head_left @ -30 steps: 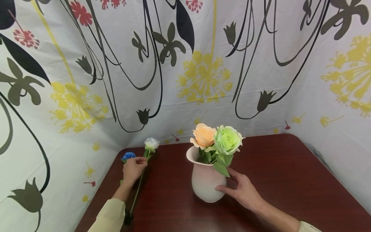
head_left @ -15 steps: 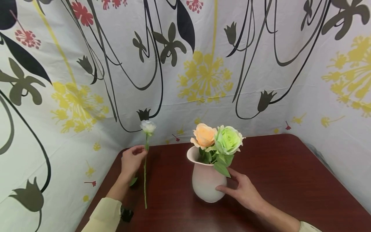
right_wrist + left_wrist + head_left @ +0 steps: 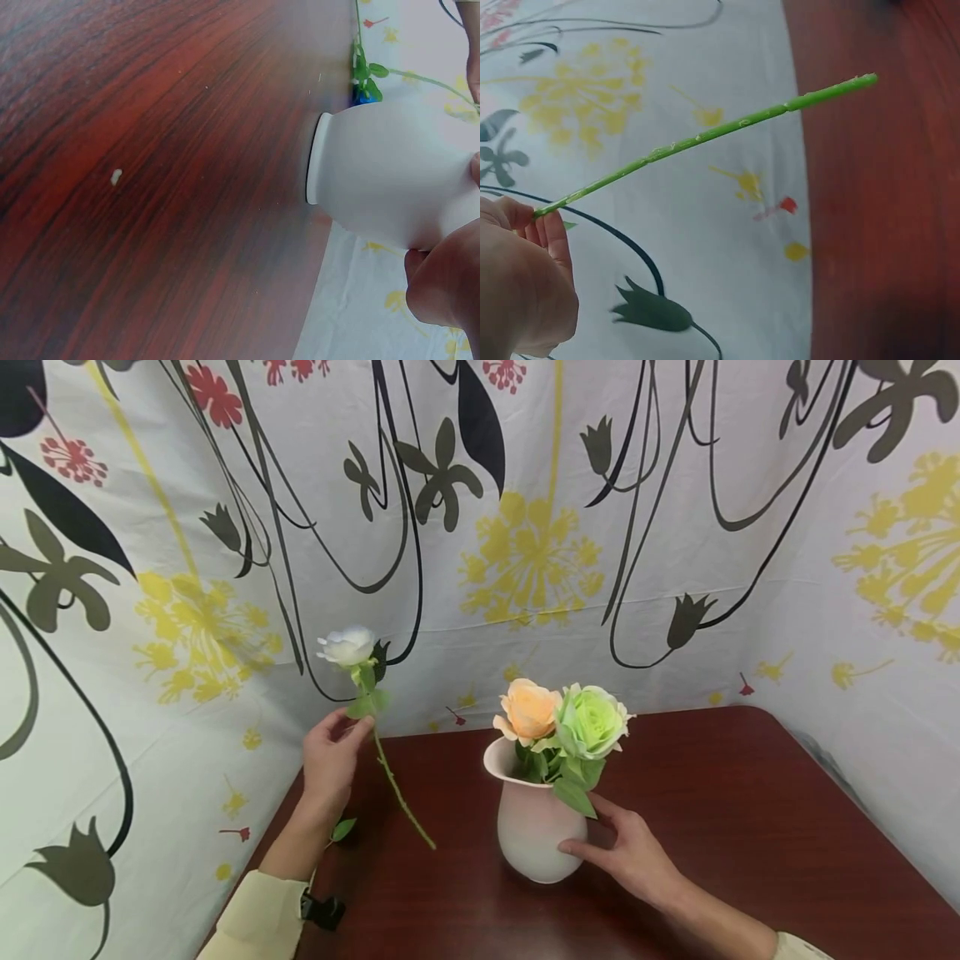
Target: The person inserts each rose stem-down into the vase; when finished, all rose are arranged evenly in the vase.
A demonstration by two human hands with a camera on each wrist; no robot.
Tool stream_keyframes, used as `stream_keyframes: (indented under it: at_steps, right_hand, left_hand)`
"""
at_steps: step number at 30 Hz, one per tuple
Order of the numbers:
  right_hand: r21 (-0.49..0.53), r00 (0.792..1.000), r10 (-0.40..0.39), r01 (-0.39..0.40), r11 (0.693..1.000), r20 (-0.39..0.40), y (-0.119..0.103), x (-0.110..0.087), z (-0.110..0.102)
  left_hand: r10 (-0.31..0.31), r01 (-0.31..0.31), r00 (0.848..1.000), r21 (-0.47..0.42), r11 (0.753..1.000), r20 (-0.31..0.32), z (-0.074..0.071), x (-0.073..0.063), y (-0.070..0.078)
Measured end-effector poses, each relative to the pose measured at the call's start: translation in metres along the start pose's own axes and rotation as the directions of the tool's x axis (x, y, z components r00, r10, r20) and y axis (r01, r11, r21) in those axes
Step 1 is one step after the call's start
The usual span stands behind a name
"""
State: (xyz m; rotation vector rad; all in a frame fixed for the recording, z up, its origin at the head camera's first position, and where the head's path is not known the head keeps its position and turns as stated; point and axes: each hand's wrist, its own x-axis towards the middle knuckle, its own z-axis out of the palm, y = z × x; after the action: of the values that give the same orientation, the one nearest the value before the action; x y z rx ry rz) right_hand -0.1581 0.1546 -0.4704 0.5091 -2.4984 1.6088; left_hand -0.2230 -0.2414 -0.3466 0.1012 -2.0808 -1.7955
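My left hand pinches the stem of a white artificial rose between thumb and fingers, just under its leaves. The rose is up off the table, its bloom leaning left and its bare stem slanting down to the right in the head view. At the middle of the table stands a pale pink-and-white vase with a flared rim. A peach rose and a light green rose stand in it. My right hand holds the vase's right side, thumb in front and fingers behind.
A blue flower lies on the left of the dark red wooden table; a green leaf shows beside the left forearm, which hides most of it in the head view. A flower-printed white cloth hangs round the back and sides.
My left hand has lifted the white rose from the table and tilted it, so the stem's lower end swings right towards the vase. The right hand and vase have stayed put.
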Motion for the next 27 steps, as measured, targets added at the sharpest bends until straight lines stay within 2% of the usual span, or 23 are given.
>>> stream_keyframes:
  at_steps: [4,9,12,17,19,22,24,27]
  right_hand:
    - [0.007,1.0,0.001,-0.001,1.0,0.003,0.0,0.0,0.0]
    - [0.02,1.0,-0.001,0.0,1.0,0.009,0.001,0.0,0.0]
    - [0.024,1.0,0.001,-0.001,1.0,0.01,0.002,0.0,0.0]
    - [0.027,1.0,0.001,-0.001,1.0,0.013,0.002,0.0,0.0]
    - [0.03,1.0,-0.001,0.0,1.0,0.014,0.002,0.0,0.0]
    - [0.036,1.0,-0.002,0.001,0.999,0.015,0.002,0.0,0.0]
    - [0.036,1.0,-0.001,0.0,0.999,0.014,0.002,0.0,0.0]
    - [0.032,1.0,0.002,-0.002,0.999,0.011,0.002,0.0,0.0]
  left_hand:
    - [0.025,-0.025,1.0,-0.152,0.988,-0.004,0.003,-0.004,0.015]
    - [0.05,-0.056,0.998,-0.336,0.94,-0.027,0.007,-0.008,0.034]
    - [0.038,-0.06,0.998,-0.465,0.883,-0.055,0.009,-0.009,0.046]
    - [-0.011,-0.033,0.998,-0.669,0.743,-0.061,0.008,-0.011,0.065]
    - [-0.022,-0.024,0.998,-0.73,0.683,-0.054,0.005,-0.013,0.073]
    - [-0.022,-0.032,0.998,-0.789,0.613,-0.057,0.002,-0.015,0.086]
    - [-0.007,-0.053,0.998,-0.812,0.581,-0.07,0.001,-0.016,0.094]
    - [0.025,-0.094,0.995,-0.825,0.557,-0.096,0.001,-0.018,0.104]
